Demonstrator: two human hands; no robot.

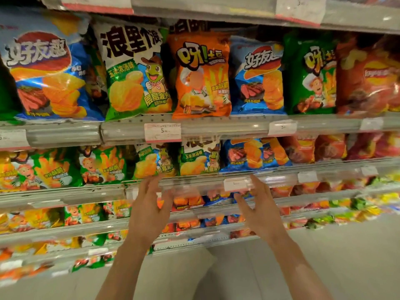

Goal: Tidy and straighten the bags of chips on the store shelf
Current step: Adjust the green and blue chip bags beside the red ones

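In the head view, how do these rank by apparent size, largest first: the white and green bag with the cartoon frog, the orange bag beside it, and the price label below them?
1. White and green frog bag
2. Orange bag, somewhat smaller
3. Price label, clearly smallest

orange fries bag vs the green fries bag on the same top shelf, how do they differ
The orange foil fries bag sits mid-shelf and leans slightly, its bottom edge overhanging the shelf lip; the green foil fries bag stands further right, behind the lip, partly covered by a red chip bag. Both carry the same yellow logo and chef cartoon.
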